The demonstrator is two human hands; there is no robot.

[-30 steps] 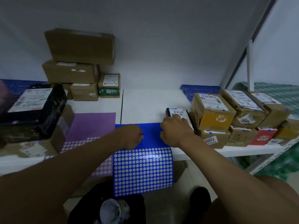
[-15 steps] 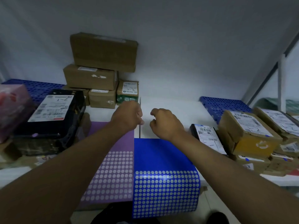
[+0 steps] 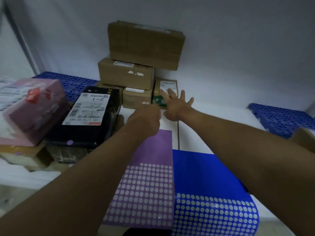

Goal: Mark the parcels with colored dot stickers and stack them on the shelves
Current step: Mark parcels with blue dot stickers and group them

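A small cardboard parcel with a green lower face and a white label (image 3: 164, 94) is sitting at the back of the white shelf (image 3: 213, 120), against the wall and touching the right side of a stack of plain brown boxes (image 3: 136, 65). The right hand (image 3: 177, 106) is reaching toward it with fingers spread apart and straight, fingertips overlapping its front; actual contact cannot be told. The left hand (image 3: 146, 114) is hovering just beside it with fingers curled together; whether it is pinching anything cannot be told.

At the shelf's front edge, 2 flat glossy sheets are lying side by side, a purple sticker sheet (image 3: 146, 184) and a blue sticker sheet (image 3: 211, 193), each with rows of pale round dots, both overhanging the edge. Toward the left edge, a black parcel (image 3: 88, 116) marked 7-1 is carrying a purple dot, beside a pink box (image 3: 32, 106).

Compared with 0.5 s ago, both hands are further back on the shelf, and the right hand's fingers, curled then, are now fanned.
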